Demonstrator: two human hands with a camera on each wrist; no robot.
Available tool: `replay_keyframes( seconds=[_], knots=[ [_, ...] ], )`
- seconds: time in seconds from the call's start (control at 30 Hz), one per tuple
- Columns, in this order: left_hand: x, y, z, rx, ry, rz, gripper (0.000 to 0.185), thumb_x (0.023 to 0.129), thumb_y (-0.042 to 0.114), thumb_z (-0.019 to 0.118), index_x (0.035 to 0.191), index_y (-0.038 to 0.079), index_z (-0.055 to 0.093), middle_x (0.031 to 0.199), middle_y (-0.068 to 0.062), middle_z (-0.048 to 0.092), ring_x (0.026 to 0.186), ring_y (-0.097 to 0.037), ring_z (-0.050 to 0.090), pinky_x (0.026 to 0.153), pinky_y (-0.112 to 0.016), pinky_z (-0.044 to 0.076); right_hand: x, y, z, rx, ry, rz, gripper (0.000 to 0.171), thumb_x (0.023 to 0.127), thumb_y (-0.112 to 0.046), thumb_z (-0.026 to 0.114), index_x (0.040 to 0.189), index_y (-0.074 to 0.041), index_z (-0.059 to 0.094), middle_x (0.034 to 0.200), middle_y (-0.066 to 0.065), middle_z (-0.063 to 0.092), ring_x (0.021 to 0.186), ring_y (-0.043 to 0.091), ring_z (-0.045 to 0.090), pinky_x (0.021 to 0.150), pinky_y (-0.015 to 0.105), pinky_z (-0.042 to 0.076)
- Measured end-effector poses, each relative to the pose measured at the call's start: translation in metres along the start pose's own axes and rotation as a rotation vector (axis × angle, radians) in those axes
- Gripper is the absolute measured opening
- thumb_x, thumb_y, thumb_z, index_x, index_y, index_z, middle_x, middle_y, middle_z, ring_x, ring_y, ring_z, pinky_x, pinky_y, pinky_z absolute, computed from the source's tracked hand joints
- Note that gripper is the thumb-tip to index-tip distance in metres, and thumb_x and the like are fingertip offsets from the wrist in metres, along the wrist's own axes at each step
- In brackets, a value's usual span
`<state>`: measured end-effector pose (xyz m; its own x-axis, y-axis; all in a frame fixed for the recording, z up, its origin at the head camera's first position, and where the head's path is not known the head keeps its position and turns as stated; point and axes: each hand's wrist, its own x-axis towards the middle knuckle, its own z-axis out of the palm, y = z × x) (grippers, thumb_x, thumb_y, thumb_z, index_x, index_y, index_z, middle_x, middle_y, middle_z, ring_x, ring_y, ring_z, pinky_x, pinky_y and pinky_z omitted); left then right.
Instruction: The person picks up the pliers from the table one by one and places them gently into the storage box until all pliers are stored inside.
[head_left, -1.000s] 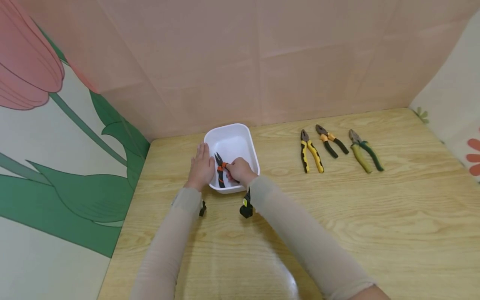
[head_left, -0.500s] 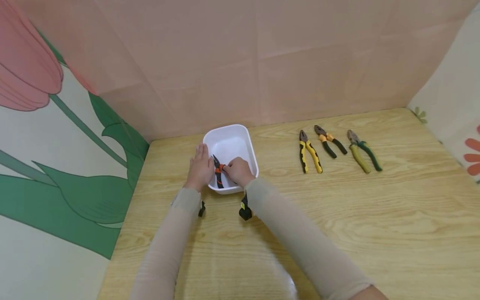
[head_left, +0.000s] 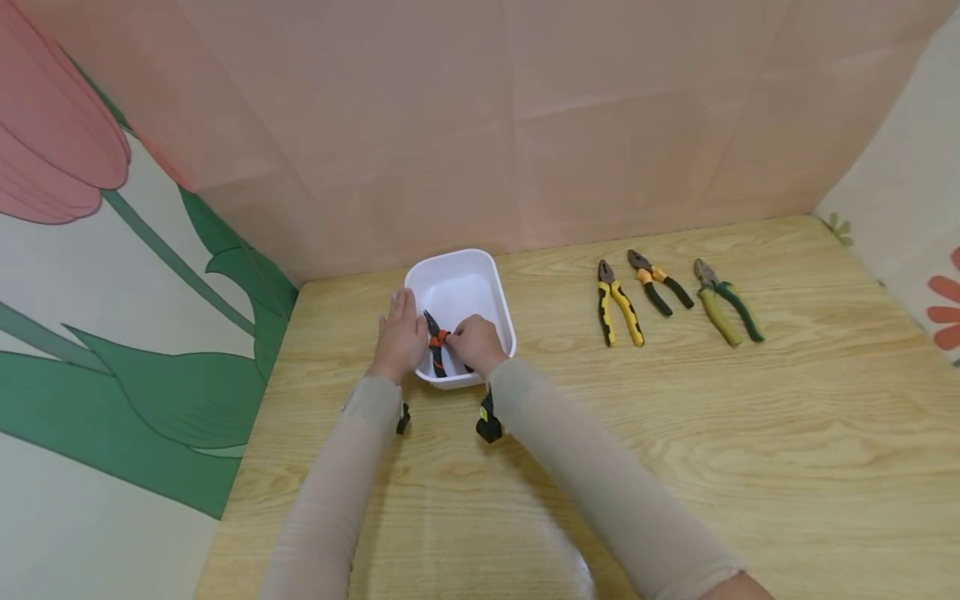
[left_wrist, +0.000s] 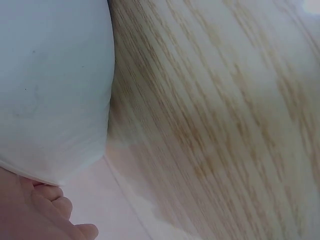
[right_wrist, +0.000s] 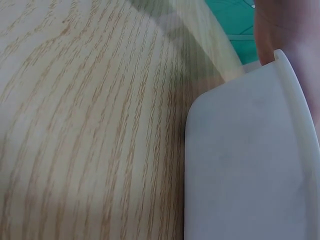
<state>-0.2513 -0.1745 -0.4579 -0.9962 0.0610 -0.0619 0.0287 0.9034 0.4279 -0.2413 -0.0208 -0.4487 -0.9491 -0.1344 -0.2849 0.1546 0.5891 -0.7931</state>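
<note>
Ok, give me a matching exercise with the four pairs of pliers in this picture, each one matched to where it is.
Things:
1. orange-and-black pliers
2. yellow-handled pliers
3. small orange-collared pliers
4. green-handled pliers

Places:
A. middle of the row on the table
B. right end of the row
C. in the white tub, under the right hand
D. left end of the row

Pairs: 1-C, 2-D, 3-A, 4-B
</note>
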Motion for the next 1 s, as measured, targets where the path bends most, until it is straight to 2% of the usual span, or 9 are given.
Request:
replay_keyframes(
  seconds=[0.23, 0.53, 0.77, 1.0],
  knots=[
    [-0.0002, -0.0005, 0.0009, -0.008, 0.002, -0.011, 0.063, 0.109, 0.029, 0.028, 0.162, 0.002, 0.006, 0.170, -0.014, 0.001, 0.156, -0.030, 0.001, 0.124, -0.057, 0.006, -0.0036, -0.0018, -0.0012, -0.014, 0.012, 0.000, 0.021, 0.098, -0.015, 0.065, 0.089, 0.000, 0.077, 0.079, 0.007, 0.072, 0.066, 0.014, 0.061, 0.059, 0.024, 0.050],
    [0.0017, -0.0011, 0.0019, -0.015, -0.012, -0.026, 0.064, 0.109, 0.030, 0.029, 0.162, 0.002, 0.006, 0.170, -0.013, 0.000, 0.156, -0.028, -0.002, 0.124, -0.057, 0.006, -0.0039, 0.0004, 0.0013, -0.033, 0.033, -0.003, 0.020, 0.098, -0.015, 0.065, 0.091, 0.000, 0.075, 0.084, 0.008, 0.072, 0.067, 0.013, 0.059, 0.056, 0.021, 0.045],
    [0.0015, -0.0005, 0.0013, -0.034, -0.003, -0.019, 0.064, 0.109, 0.029, 0.030, 0.162, 0.001, 0.007, 0.170, -0.014, 0.001, 0.156, -0.028, -0.003, 0.124, -0.058, 0.006, -0.0025, 0.0001, 0.0007, -0.039, 0.041, 0.008, 0.019, 0.097, -0.015, 0.066, 0.091, 0.000, 0.075, 0.085, 0.009, 0.072, 0.074, 0.017, 0.061, 0.062, 0.025, 0.048],
    [0.0021, -0.0014, 0.0017, -0.019, -0.016, -0.013, 0.064, 0.108, 0.029, 0.027, 0.161, 0.000, 0.005, 0.170, -0.015, -0.001, 0.156, -0.029, -0.004, 0.124, -0.058, 0.005, 0.0006, 0.0017, 0.0017, -0.014, 0.047, 0.008, 0.013, 0.094, -0.005, 0.064, 0.094, -0.001, 0.076, 0.091, 0.010, 0.073, 0.075, 0.019, 0.065, 0.061, 0.026, 0.052]
  ],
)
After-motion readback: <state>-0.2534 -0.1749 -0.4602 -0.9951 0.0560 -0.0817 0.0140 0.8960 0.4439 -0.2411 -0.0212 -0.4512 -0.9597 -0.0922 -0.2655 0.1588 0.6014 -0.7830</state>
